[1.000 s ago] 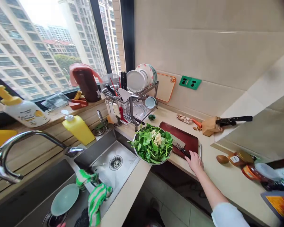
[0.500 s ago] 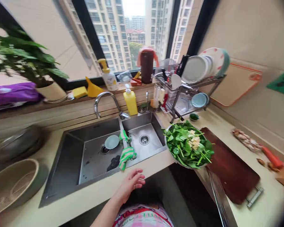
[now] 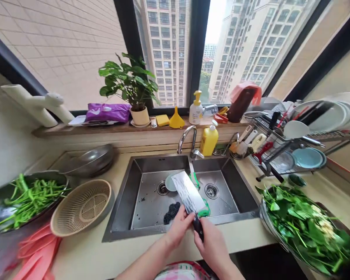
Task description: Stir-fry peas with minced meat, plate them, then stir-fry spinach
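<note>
My right hand is closed around the black handle of a cleaver, its wide steel blade pointing up and away over the sink. My left hand touches the bottom of the blade with curled fingers. Both hands hover at the sink's near edge. In the sink lie a small pale plate, a dark scrubber and a green-and-white cloth draped on the divider.
A metal bowl of leafy greens sits at right. A beige colander and a pan of green stems are at left, with pink items. Faucet, yellow soap bottle, dish rack and potted plant stand behind.
The view swung left from the cutting board to the sink. My right hand picked up the cleaver and brought it over the sink; my left hand rose from the counter edge to the blade.
</note>
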`<state>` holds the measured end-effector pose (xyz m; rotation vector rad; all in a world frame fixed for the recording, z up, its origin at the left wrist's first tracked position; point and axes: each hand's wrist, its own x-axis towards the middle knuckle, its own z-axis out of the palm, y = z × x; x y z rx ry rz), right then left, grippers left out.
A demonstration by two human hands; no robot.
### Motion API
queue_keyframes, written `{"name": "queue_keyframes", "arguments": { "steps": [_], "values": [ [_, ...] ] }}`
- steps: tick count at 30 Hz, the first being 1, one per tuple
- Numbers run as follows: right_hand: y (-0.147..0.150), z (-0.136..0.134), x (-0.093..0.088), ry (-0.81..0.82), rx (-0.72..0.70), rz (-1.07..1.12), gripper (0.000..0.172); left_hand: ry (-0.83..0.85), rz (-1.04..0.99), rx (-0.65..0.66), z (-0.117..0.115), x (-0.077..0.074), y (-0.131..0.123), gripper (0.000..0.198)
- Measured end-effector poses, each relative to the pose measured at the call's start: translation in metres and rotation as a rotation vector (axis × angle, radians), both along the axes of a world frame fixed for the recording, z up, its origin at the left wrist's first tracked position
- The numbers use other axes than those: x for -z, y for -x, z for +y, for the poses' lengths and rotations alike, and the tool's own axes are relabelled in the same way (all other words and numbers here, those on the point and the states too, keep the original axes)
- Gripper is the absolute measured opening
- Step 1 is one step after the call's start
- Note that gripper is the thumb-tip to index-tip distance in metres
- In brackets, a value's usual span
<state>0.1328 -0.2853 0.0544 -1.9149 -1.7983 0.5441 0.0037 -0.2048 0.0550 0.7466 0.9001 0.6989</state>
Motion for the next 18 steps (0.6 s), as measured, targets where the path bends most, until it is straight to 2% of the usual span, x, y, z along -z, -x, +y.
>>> {"name": "queue_keyframes", "arguments": {
  "steps": [2,4,6,10,13,15,18],
  "values": [
    [0.023,0.041,-0.001,-0.011,-0.066,-0.026,0.027,0.021,0.001,-0.185,0.027,0.005,0.005,0.032],
    [0.024,0.079,-0.003,0.033,-0.132,-0.088,0.025,0.054,0.024,-0.224,0.058,0.010,0.015,0.034],
    [0.004,0.122,-0.008,0.058,-0.117,-0.209,0.025,0.099,0.059,-0.197,0.091,0.013,0.028,0.034],
    [-0.059,0.228,-0.018,0.027,0.062,-0.410,0.036,0.187,0.177,-0.121,0.156,0.017,0.048,0.026],
    [-0.087,0.295,-0.014,0.058,0.062,-0.484,0.047,0.259,0.246,-0.081,0.200,0.018,0.051,0.010],
    [-0.093,0.322,-0.008,0.098,0.004,-0.517,0.049,0.319,0.267,-0.084,0.224,0.020,0.049,0.010],
    [-0.094,0.339,0.001,0.140,-0.065,-0.564,0.048,0.395,0.235,-0.152,0.250,0.026,0.043,0.019]
  ]
}}
